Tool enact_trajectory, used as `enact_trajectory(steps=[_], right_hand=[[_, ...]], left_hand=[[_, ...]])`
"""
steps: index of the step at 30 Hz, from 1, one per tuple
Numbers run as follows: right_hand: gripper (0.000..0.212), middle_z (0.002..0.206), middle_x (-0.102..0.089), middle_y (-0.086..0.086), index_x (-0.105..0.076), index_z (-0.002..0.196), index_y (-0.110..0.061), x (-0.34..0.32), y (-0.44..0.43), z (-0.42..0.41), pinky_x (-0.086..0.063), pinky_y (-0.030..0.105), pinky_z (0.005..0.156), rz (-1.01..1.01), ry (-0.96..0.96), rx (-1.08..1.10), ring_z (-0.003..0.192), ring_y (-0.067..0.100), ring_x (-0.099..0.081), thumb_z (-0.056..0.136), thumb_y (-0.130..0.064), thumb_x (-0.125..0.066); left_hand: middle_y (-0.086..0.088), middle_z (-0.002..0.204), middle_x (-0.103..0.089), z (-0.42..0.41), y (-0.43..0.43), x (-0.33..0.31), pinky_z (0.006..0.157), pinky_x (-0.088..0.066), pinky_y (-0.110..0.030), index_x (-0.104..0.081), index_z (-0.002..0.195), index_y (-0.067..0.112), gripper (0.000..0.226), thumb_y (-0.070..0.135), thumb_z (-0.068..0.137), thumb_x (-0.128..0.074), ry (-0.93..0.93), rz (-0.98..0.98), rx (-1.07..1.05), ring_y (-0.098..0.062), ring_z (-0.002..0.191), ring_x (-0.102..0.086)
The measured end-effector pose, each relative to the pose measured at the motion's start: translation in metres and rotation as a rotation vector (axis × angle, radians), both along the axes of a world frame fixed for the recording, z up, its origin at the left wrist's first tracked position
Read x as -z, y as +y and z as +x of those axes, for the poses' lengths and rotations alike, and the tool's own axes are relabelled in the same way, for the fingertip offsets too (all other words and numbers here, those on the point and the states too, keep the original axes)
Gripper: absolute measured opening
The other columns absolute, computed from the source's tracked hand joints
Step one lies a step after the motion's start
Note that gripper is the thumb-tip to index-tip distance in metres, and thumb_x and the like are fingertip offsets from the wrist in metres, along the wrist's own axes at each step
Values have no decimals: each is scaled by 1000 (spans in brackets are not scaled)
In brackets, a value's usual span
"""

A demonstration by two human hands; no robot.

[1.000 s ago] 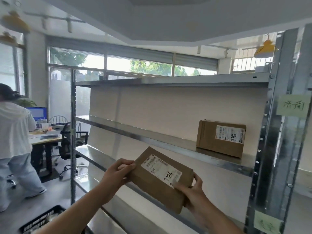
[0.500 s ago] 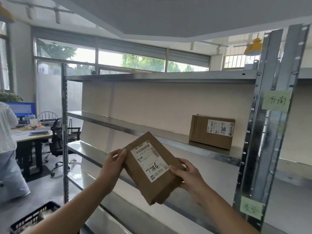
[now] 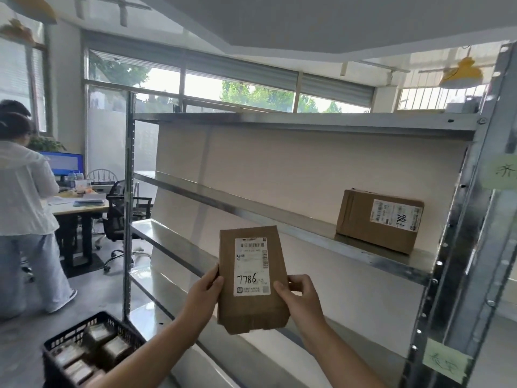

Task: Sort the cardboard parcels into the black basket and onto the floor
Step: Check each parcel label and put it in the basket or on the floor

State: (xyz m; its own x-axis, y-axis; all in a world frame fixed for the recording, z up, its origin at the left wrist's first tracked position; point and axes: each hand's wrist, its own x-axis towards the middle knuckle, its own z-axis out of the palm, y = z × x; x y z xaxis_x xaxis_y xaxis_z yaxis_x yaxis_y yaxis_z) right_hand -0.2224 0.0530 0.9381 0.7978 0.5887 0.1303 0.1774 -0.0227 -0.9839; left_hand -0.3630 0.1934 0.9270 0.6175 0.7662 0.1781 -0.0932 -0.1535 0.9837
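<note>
Left hand [image 3: 205, 292] and right hand [image 3: 300, 296] clasped on upright flat parcel [image 3: 251, 278] between fingers. Below left fingers, black basket [image 3: 56, 357], seemingly with parcels inside

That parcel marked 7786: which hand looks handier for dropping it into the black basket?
Probably the left hand. It grips the parcel on the side nearer the black basket, which sits low left; the right hand would reach across.
</note>
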Motion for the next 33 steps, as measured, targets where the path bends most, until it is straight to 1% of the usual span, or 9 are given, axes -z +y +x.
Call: enact_trajectory(steps=[6, 8, 11, 13, 18, 21, 25, 29, 33], right_hand=[[28, 108, -64, -21, -54, 117, -43, -1, 63, -25, -56, 18, 70, 0, -100, -131, 97, 0, -63, 98, -22, -58], [22, 109, -67, -19, -55, 114, -48, -4, 95, -40, -60, 29, 79, 1, -94, -160, 98, 4, -66, 101, -31, -51], [35, 98, -74, -9, -68, 105, -36, -10, 143, -63, -60, 29, 76, -34, -31, -176, 87, 8, -71, 103, -49, -36], [46, 91, -76, -7, -71, 100, -28, -8, 176, -75, -55, 21, 65, -68, -15, -193, 80, 7, -72, 103, -50, -31], [46, 90, -76, -8, -73, 103, -26, 5, 247, -111, -53, 17, 65, -150, -19, -288, 80, 5, -71, 103, -49, -32], [51, 87, -76, -8, -74, 95, -26, 13, 283, -129, -46, 12, 58, -153, -16, -341, 78, 3, -70, 104, -47, -28], [57, 81, -76, -3, -75, 87, -21, 31, 327, -151, -56, 25, 72, -187, 0, -372, 78, 9, -72, 104, -47, -28], [57, 82, -77, 1, -76, 89, -19, 53, 365, -170, -59, 40, 84, -199, 30, -394, 82, 18, -73, 103, -50, -31], [53, 83, -75, 0, -74, 89, -20, 59, 399, -185, -53, 27, 66, -192, 17, -436, 81, 15, -70, 104, -46, -30]], left_hand=[[17, 108, -72, -35, 51, 13, 97, -53, -37, -49, 133, 40, 38, 17, 104, -44, -61, -25, -87, -9, 105, -67], [20, 104, -72, -50, 78, 13, 93, -54, -32, -50, 131, 40, 38, 15, 102, -47, -85, -26, -138, -9, 103, -67], [24, 96, -71, -77, 118, 14, 96, -53, -37, -52, 133, 29, 40, 7, 99, -51, -112, -38, -237, -11, 100, -68], [19, 101, -71, -96, 143, 20, 96, -52, -38, -53, 135, 24, 41, 5, 99, -51, -105, -41, -274, -12, 100, -68], [6, 114, -72, -144, 202, 47, 99, -51, -44, -53, 136, 28, 41, 8, 99, -52, -61, -96, -371, -15, 102, -69], [10, 111, -71, -168, 238, 61, 98, -51, -40, -52, 135, 30, 43, 8, 98, -54, -38, -106, -413, -15, 105, -67], [12, 102, -68, -195, 262, 71, 76, -57, -21, -46, 138, 21, 45, 2, 97, -53, -36, -115, -463, -13, 94, -67], [0, 125, -66, -222, 279, 81, 100, -50, -41, -51, 139, 18, 44, 4, 97, -54, 15, -111, -537, -20, 111, -64], [9, 124, -64, -243, 294, 78, 105, -47, -42, -49, 141, 21, 44, 11, 98, -53, 31, -115, -585, -15, 116, -61]])
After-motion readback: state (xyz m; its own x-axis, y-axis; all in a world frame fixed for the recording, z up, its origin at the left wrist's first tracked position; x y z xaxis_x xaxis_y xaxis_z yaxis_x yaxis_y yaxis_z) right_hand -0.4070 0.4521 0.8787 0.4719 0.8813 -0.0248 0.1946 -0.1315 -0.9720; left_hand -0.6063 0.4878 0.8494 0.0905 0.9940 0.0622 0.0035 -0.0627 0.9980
